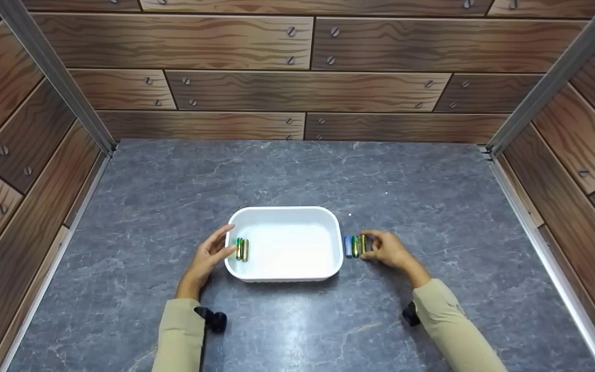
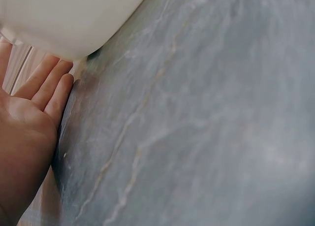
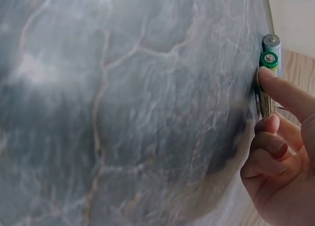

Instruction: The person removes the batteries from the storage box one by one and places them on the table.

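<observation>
A white rectangular basin (image 1: 284, 253) stands on the table. Inside it, against the left wall, a green battery (image 1: 239, 249) and a gold battery (image 1: 245, 250) lie side by side. My left hand (image 1: 207, 261) is at the basin's left side, thumb and index finger reaching over the rim, the other fingers extended along the outside. Just right of the basin, a blue battery (image 1: 348, 247), a green-and-gold battery (image 1: 355, 247) and another gold battery (image 1: 363, 243) lie in a row. My right hand (image 1: 388, 250) pinches that outermost gold battery by its ends, between thumb and index finger.
The grey marbled tabletop (image 1: 292, 170) extends around the basin. Wood-patterned panels (image 1: 235, 90) enclose the back and both sides, with metal posts at the corners. Black wrist cameras (image 1: 217, 321) sit below both hands.
</observation>
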Demonstrator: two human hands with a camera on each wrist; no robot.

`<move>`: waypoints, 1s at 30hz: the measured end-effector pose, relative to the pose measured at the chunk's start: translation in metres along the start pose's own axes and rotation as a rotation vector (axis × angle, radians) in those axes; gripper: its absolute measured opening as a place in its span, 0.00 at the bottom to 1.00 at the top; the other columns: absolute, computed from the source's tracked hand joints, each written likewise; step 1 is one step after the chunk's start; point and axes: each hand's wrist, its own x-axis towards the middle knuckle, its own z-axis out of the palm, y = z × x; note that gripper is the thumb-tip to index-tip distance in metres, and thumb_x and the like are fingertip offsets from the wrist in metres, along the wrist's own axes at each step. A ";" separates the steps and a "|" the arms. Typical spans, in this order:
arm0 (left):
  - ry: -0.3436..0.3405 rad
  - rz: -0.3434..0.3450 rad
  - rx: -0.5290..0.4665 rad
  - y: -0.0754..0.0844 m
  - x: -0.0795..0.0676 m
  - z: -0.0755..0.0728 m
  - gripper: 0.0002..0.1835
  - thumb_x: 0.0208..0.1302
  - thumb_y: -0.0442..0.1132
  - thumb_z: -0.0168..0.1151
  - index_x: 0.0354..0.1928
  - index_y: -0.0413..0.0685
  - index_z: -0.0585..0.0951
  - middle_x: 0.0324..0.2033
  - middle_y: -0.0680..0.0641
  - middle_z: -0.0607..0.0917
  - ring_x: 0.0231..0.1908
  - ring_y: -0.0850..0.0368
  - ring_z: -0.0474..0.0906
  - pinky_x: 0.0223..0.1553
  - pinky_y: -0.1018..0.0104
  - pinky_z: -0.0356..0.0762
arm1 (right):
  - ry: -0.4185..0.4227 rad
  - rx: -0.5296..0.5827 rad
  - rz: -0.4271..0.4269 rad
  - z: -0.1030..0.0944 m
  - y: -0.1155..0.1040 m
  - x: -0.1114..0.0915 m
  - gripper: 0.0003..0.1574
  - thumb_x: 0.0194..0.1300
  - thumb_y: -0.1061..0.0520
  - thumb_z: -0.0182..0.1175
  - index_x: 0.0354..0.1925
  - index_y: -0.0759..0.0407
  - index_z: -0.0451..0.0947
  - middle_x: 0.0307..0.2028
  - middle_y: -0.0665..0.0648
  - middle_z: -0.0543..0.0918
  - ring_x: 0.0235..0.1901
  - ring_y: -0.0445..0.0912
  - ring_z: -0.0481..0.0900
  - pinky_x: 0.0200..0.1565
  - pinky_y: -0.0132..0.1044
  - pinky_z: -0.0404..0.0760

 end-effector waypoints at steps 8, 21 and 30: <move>-0.002 -0.025 -0.010 0.000 0.000 0.000 0.31 0.63 0.30 0.61 0.68 0.39 0.66 0.69 0.35 0.68 0.70 0.41 0.64 0.55 0.82 0.69 | -0.029 0.020 0.013 -0.001 -0.001 -0.002 0.39 0.50 0.64 0.72 0.60 0.72 0.71 0.17 0.47 0.69 0.15 0.36 0.65 0.19 0.27 0.65; -0.006 -0.008 -0.020 -0.002 0.001 -0.001 0.32 0.62 0.30 0.62 0.68 0.38 0.66 0.68 0.33 0.68 0.69 0.40 0.64 0.55 0.82 0.70 | -0.027 0.004 -0.005 -0.006 -0.009 -0.002 0.39 0.50 0.62 0.72 0.59 0.72 0.71 0.19 0.47 0.69 0.18 0.36 0.65 0.21 0.26 0.64; -0.014 -0.003 -0.037 -0.002 0.001 -0.001 0.31 0.62 0.28 0.61 0.68 0.37 0.66 0.68 0.33 0.69 0.68 0.40 0.66 0.55 0.80 0.71 | -0.005 0.005 -0.052 -0.007 -0.024 -0.003 0.32 0.54 0.63 0.70 0.56 0.72 0.74 0.19 0.48 0.69 0.18 0.37 0.63 0.22 0.27 0.63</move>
